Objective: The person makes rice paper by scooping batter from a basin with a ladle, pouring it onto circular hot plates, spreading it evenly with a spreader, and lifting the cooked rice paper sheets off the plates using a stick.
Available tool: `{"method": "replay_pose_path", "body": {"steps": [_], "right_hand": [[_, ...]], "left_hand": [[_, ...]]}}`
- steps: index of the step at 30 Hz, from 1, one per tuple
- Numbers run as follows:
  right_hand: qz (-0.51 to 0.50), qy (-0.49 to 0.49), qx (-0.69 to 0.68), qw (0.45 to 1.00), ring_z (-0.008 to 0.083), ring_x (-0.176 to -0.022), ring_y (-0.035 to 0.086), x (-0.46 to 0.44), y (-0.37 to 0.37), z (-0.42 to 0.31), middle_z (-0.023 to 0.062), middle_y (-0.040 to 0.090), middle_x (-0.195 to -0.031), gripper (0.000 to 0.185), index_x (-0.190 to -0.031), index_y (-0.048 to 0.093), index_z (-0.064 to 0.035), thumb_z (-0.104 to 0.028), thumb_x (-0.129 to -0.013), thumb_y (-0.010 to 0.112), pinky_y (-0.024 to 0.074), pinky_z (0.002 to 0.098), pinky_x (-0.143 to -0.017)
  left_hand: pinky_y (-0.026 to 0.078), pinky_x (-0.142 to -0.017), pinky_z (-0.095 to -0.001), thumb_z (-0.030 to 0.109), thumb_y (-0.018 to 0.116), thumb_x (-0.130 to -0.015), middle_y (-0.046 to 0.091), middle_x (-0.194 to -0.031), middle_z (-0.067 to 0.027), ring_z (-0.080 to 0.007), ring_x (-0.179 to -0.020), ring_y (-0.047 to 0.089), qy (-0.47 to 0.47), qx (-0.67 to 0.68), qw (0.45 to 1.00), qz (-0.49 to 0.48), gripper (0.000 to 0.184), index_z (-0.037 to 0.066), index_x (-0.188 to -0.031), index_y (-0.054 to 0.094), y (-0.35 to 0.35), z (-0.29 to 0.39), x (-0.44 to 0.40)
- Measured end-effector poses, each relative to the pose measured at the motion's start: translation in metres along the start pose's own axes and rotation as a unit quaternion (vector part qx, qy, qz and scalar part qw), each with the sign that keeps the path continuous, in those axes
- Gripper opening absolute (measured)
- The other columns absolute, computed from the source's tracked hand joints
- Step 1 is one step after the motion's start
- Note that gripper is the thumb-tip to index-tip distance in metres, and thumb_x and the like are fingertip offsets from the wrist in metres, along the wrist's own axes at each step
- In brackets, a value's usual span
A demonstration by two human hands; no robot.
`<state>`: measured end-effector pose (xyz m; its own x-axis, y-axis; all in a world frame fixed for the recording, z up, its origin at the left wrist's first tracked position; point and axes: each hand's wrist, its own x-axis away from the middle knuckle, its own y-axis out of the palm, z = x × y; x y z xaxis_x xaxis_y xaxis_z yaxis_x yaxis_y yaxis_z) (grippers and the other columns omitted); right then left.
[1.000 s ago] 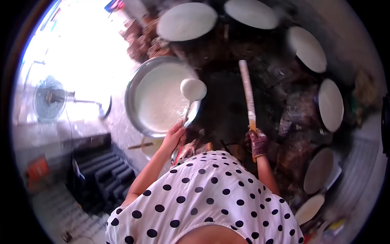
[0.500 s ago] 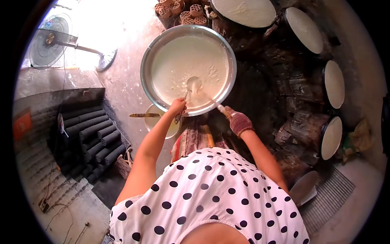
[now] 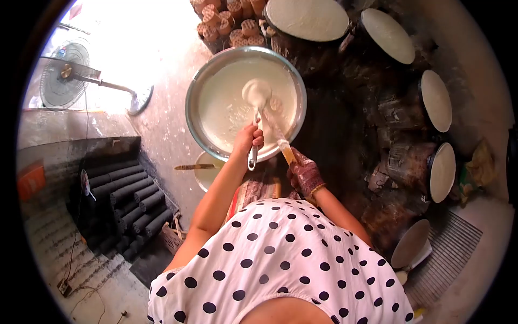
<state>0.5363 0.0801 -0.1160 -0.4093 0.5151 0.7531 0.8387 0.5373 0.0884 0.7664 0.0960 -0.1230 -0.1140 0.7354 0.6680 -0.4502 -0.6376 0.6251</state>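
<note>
My left hand (image 3: 249, 139) is closed round the metal handle of a ladle (image 3: 257, 93). The ladle's bowl is coated with pale batter and held over a large metal basin (image 3: 192, 102). Creamy batter (image 3: 221, 89) fills much of that basin. In a dark reddish knit glove, my right hand (image 3: 306, 174) grips a flat wooden stick (image 3: 286, 151) at the basin's near right edge. The stick's far part is smeared with batter and reaches over the basin towards the ladle; whether the two touch I cannot tell.
Several round pans of white material (image 3: 307, 19) stand on dark stoves, curving along the right. Below the basin's left edge is a smaller bowl (image 3: 205, 181) with a brown stick (image 3: 194, 167) across it. Black coal briquettes (image 3: 127, 189) are stacked left, spent ones (image 3: 237, 32) behind, a fan (image 3: 66, 70) far left.
The ladle has risen from the batter's surface and moved farther from my body. My right hand has come down and leftward, with the stick now reaching in towards the ladle.
</note>
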Motion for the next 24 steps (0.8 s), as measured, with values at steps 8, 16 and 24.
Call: {"method": "replay_pose_path", "body": {"steps": [8, 16, 24], "right_hand": [[0.007, -0.348, -0.047, 0.936, 0.0055, -0.041, 0.042, 0.063, 0.000, -0.125, 0.0019, 0.057, -0.065, 0.041, -0.131, 0.052, -0.0065, -0.007, -0.090, 0.054, 0.0354, 0.0223, -0.038], [0.222, -0.494, 0.200, 0.817, 0.0137, -0.055, 0.057, 0.024, -0.048, -0.091, 0.0036, 0.061, -0.071, 0.029, -0.117, 0.058, -0.0067, -0.020, -0.092, 0.057, 0.0461, 0.0279, -0.049], [0.432, -0.390, 0.357, 0.731, 0.0281, -0.075, 0.061, 0.084, -0.113, 0.061, 0.0095, 0.060, -0.086, 0.042, -0.126, 0.056, -0.0244, -0.017, -0.085, 0.062, 0.0508, 0.0382, -0.064]], "left_hand": [[0.026, -0.037, -0.0181, 0.012, 0.042, -0.099, 0.036, -0.061, 0.0034, -0.0048, -0.041, 0.032, 0.276, -0.223, 0.927, -0.124, 0.039, 0.006, -0.137, 0.040, 0.121, 0.116, 0.138], [0.028, -0.034, -0.0176, 0.014, 0.037, -0.100, 0.035, -0.058, 0.0072, -0.0019, -0.039, 0.034, 0.048, -0.190, 0.963, -0.187, 0.029, 0.006, -0.127, 0.044, 0.071, 0.131, 0.094], [0.026, -0.034, -0.0221, 0.012, 0.043, -0.096, 0.035, -0.054, 0.0023, -0.0076, -0.038, 0.031, 0.071, -0.453, 0.871, -0.174, 0.035, 0.007, -0.131, 0.045, 0.141, 0.002, 0.077]]}}
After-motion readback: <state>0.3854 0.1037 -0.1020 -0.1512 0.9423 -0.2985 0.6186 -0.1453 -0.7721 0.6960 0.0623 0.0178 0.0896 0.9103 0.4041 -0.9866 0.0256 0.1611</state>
